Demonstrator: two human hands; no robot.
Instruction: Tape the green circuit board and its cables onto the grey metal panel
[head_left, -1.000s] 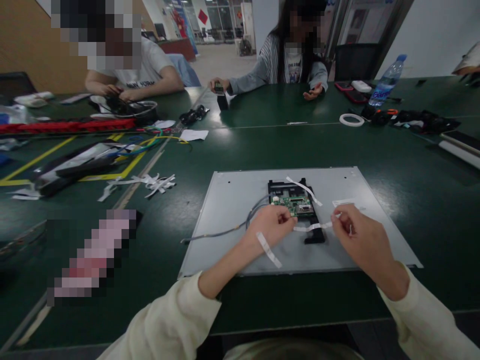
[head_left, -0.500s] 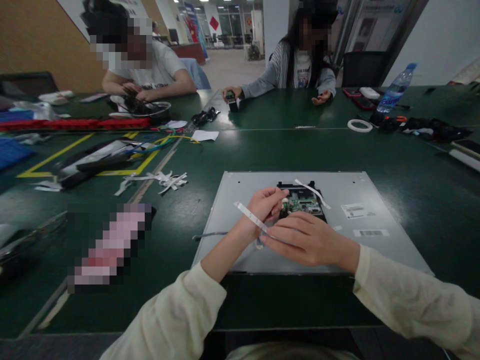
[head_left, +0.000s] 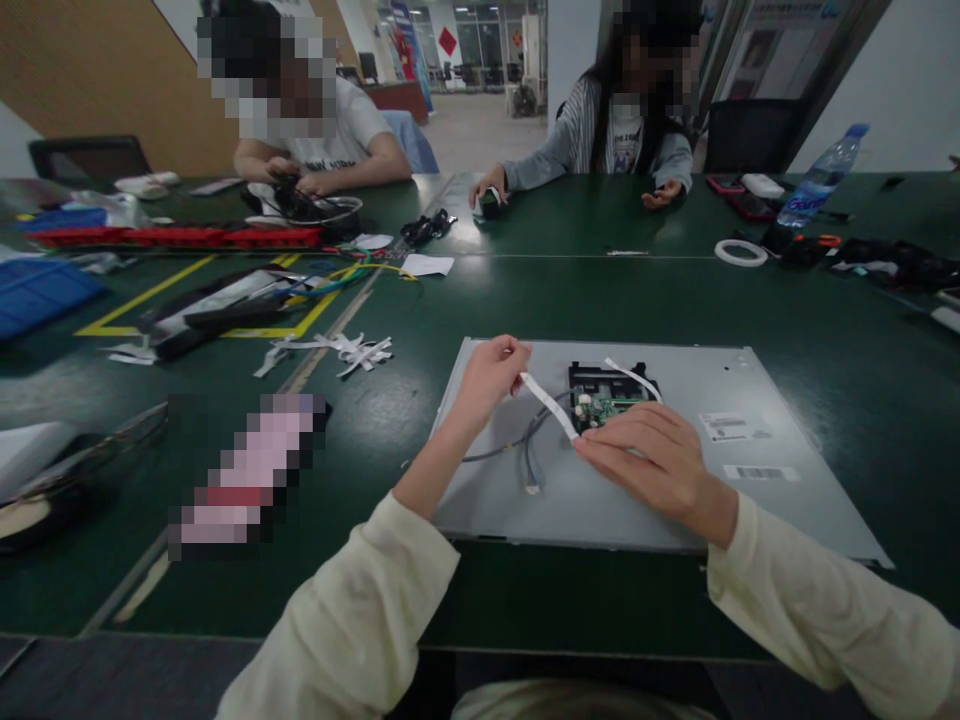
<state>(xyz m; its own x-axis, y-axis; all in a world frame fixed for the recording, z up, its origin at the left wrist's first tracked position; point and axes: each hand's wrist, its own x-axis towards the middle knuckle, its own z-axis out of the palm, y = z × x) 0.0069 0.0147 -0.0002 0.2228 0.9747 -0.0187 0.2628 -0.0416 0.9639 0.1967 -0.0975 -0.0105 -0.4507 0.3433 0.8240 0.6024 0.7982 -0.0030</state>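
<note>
A grey metal panel (head_left: 675,510) lies flat on the green table in front of me. On it sits a small green circuit board (head_left: 600,406) in a black bracket, with a grey cable (head_left: 517,450) trailing to the left. My left hand (head_left: 491,375) is raised over the panel's far left corner, pinching one end of a white tape strip (head_left: 547,403). My right hand (head_left: 649,460) lies palm down just in front of the board, its fingers holding down the strip's other end. A second white strip (head_left: 631,378) crosses the bracket.
Loose white tape strips (head_left: 345,350) lie to the left, beside a black and silver device (head_left: 202,315) with coloured wires. A tape roll (head_left: 740,252) and a water bottle (head_left: 821,188) stand at the back right. Two people work across the table.
My left hand has lifted up and to the left, pulling the white strip taut away from the board. My right hand stayed low by the board. The view has shifted left.
</note>
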